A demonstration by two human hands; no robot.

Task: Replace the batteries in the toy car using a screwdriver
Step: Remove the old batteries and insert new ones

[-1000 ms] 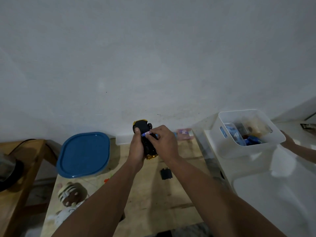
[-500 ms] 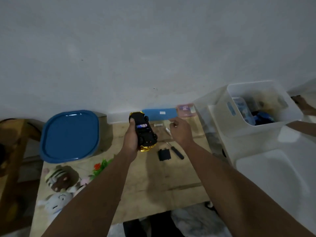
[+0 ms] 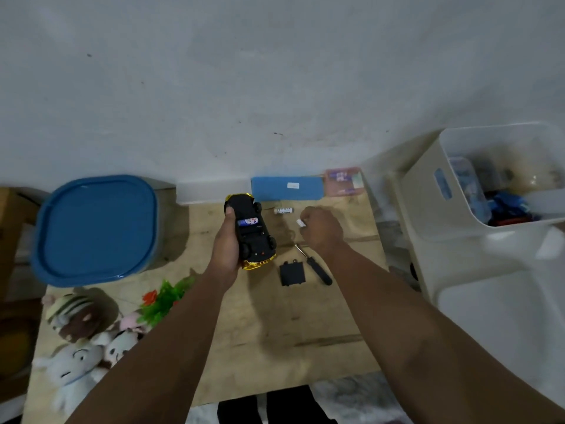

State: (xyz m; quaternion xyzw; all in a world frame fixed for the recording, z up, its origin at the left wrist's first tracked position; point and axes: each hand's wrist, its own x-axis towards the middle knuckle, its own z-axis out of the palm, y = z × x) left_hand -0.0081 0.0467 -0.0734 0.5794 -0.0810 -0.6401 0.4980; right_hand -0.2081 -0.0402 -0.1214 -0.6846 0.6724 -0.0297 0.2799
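Withdrawing from the toy car [image 3: 250,232], the right hand [image 3: 321,231] is now hovering beside it, fingers [image 3: 305,217] pinching a mostly hidden white battery [image 3: 300,222]; left hand [image 3: 227,246] is gripping the upturned car.

cover [image 3: 292,273] left of screwdriver [image 3: 315,264] | battery [image 3: 283,210] behind both | bin [image 3: 428,191] right

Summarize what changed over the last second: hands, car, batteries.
The right hand left the toy car, moved right and closed on a white battery above the table. The left hand keeps its grip on the upturned car, one blue battery seated. Cover, screwdriver and spare battery lie unmoved since half a second ago.
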